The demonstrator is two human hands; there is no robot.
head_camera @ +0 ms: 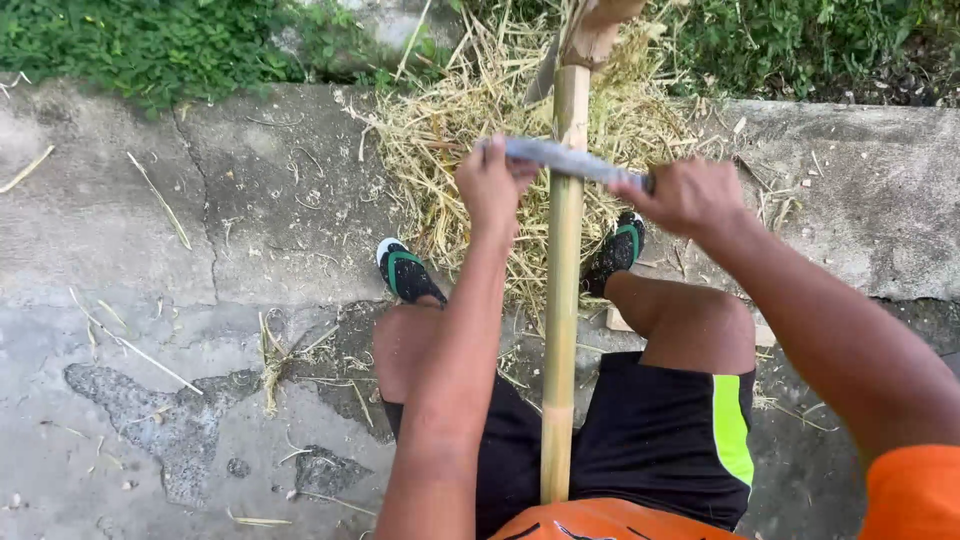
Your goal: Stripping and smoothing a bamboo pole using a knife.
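Observation:
A long yellow-green bamboo pole (563, 300) runs from my lap up between my knees to a pile of shavings. Across it, near its far end, lies a grey metal blade (565, 158). My left hand (489, 186) grips the blade's left end. My right hand (686, 194) is closed around its handle on the right side of the pole. Both arms reach forward over my black shorts.
A heap of dry straw-like shavings (470, 120) covers the concrete (200, 230) ahead of my feet, which wear black and green shoes (405, 272). Loose slivers lie scattered on the cracked ground to the left. Green plants (150, 40) border the far edge.

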